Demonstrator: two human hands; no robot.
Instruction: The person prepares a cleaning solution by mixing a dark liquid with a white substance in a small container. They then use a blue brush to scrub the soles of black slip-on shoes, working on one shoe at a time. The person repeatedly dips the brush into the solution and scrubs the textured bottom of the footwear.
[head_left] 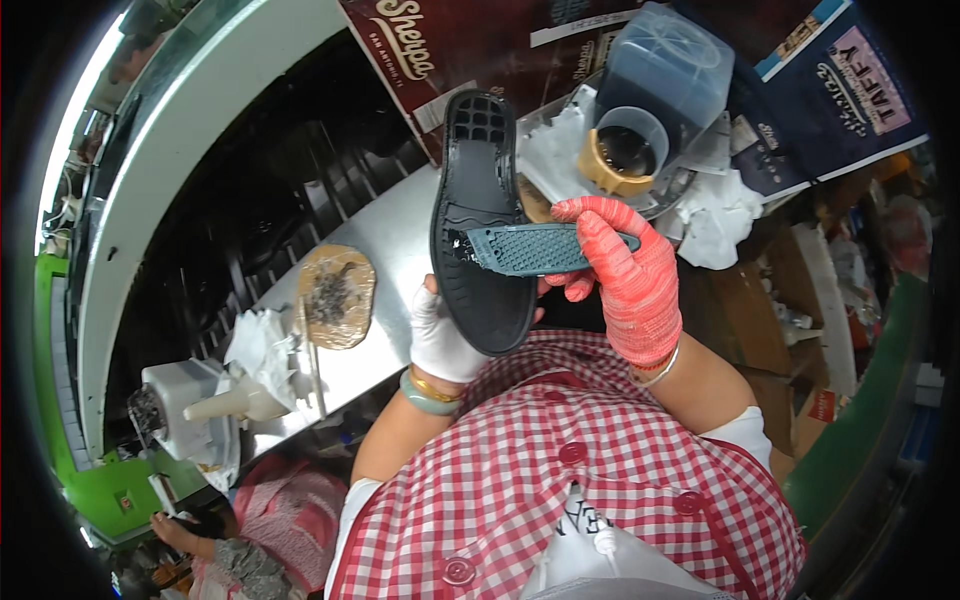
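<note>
My left hand (441, 342), in a white glove with bare fingertips, grips a black shoe sole (488, 305) from below and behind. The sole points away from me, its inner face up, with an open grid at its far end. In a pink knit glove, my right hand (636, 290) pinches a flat blue-grey strip with a dimpled surface (535, 250). That strip lies across the middle of the sole, its left end against it. Dark, shiny smears show at this end; I cannot tell whether it has bristles.
A plastic cup of dark liquid (628, 150) with a tan band stands beyond my right hand, by a clear blue-tinted container (668, 65). On the metal bench (390, 250) lies a stained tan pad (337, 297). Another person's arm (185, 537) shows at lower left.
</note>
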